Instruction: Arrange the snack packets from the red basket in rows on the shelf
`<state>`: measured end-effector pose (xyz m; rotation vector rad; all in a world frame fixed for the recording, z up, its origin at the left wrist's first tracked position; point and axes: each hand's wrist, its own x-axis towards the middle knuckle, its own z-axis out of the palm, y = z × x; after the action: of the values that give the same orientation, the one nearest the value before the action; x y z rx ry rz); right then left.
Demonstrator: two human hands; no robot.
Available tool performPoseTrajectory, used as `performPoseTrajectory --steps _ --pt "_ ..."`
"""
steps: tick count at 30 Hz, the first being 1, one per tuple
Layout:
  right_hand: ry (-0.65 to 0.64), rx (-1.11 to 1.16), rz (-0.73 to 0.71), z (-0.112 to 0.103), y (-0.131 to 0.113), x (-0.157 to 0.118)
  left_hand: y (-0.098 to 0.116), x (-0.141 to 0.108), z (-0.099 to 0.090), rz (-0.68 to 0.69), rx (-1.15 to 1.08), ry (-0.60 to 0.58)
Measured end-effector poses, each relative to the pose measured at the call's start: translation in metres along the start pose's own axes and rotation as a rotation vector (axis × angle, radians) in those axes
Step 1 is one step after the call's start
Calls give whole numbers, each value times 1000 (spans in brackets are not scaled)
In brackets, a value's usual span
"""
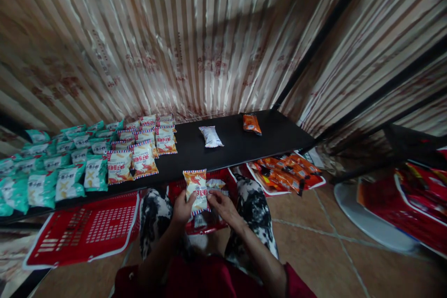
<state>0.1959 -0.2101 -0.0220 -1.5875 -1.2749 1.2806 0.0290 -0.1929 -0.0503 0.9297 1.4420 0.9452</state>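
Between my two hands is a snack bag, orange and white with a striped edge, held up above a red basket between my knees. My left hand grips its left side. The fingers of my right hand close on its right side. More bags lie in that basket, partly hidden by my hands. On the black shelf ahead, matching orange-and-white bags stand in rows. Teal bags fill the shelf's left end. A white bag and an orange bag lie apart on the right.
A red basket sits under the shelf at left. Another basket holding orange packets is right of my knees. Farther right, a red basket of packets stands by a pale stool. A striped curtain hangs behind the shelf.
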Motion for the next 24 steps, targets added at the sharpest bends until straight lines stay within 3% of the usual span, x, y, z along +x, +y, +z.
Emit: performPoseTrajectory --steps 6,11,24 --pt "-135 237 86 4 -9 -5 0 4 2 -30 -136 -27" --pt "-172 397 151 6 -15 -7 1 4 4 -70 -225 -55" --pt "-33 491 179 10 -10 -3 17 -4 6 -95 -385 -150"
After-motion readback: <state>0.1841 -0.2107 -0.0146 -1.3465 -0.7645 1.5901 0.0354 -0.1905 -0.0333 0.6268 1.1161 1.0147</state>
